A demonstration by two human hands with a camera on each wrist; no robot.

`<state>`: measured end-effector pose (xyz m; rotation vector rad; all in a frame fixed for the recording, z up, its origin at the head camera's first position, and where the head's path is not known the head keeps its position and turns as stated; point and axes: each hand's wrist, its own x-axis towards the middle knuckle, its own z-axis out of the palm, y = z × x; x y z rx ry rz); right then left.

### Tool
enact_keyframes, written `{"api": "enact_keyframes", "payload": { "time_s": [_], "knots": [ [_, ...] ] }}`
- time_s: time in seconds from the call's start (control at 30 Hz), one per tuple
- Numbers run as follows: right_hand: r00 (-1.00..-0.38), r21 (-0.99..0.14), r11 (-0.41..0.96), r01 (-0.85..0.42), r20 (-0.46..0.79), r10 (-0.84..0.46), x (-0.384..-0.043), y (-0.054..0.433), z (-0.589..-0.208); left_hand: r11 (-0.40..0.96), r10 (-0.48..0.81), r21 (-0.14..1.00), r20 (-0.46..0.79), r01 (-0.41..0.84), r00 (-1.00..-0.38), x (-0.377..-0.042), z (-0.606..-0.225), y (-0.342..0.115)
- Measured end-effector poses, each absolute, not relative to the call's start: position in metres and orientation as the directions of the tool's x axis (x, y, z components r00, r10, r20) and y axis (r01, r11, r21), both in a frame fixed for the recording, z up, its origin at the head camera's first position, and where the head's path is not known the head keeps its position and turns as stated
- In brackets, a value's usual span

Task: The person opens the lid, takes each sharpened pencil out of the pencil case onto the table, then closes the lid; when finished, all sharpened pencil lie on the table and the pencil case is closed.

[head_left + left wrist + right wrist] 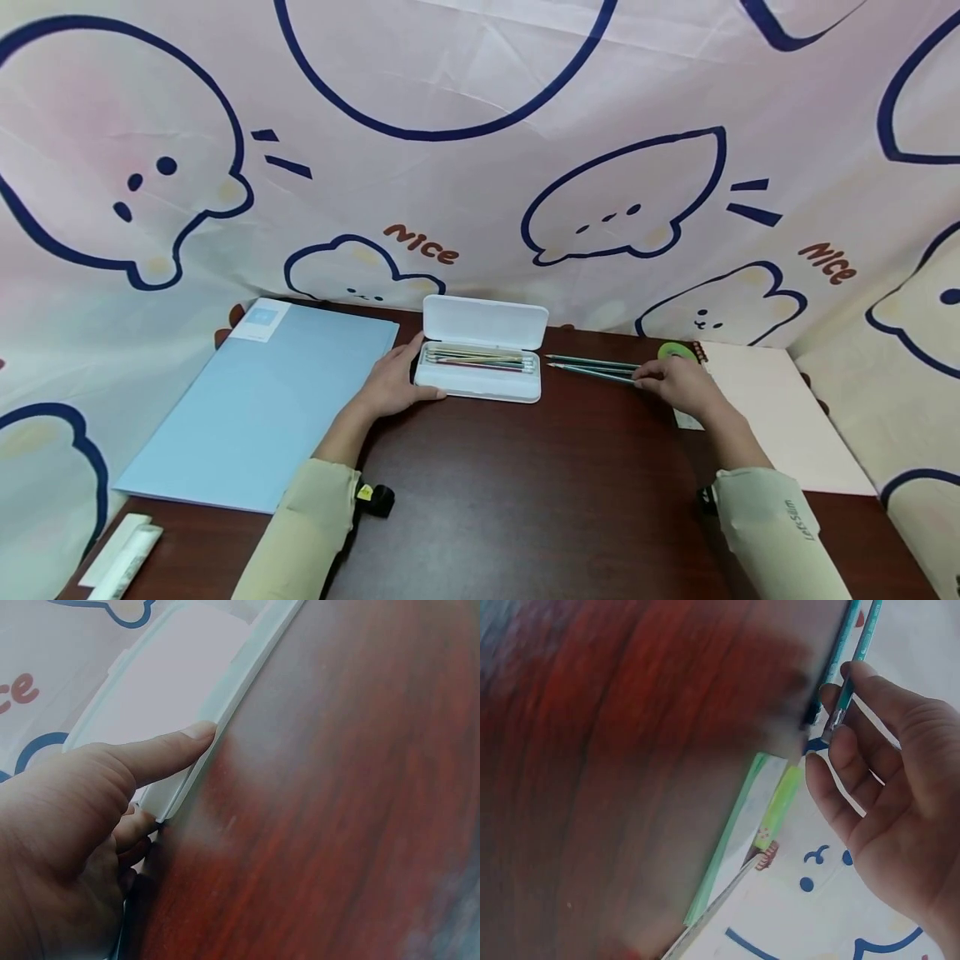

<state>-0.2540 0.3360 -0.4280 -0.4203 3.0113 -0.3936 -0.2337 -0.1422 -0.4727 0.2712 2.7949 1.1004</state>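
An open white pencil case (480,385) lies near the back of the table with its lid (485,323) raised. Several pencils (480,359) are inside it. My left hand (390,385) grips its left end; the thumb (169,754) presses the front edge, while the other fingers are partly hidden behind the corner. To the right of the case, my right hand (684,386) pinches a teal pencil (855,671) near its blunt end between thumb and fingers. Another teal pencil (832,671) lies right beside it, points toward the case.
A large light-blue folder (277,400) covers the left side. At right lies a pale spiral-bound pad (787,417), with a green roll (675,351) at its back corner. Two white boxes (123,554) sit at the front left. A patterned cloth (480,183) hangs behind the table.
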Motion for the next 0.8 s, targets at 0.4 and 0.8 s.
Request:
{"api": "enact_keyframes", "payload": {
  "time_s": [0.4, 0.8],
  "knots": [
    [-0.956, -0.161, 0.945, -0.285, -0.03, -0.293, -0.26, 0.331, -0.432, 0.722, 0.2, 0.683, -0.057, 0.108, -0.978, -0.233, -0.477, -0.139],
    [-0.954, -0.101, 0.95, -0.296, -0.014, -0.299, -0.269, 0.317, -0.433, 0.734, 0.194, 0.672, -0.067, 0.1, -0.979, -0.234, -0.475, -0.141]
  ]
}}
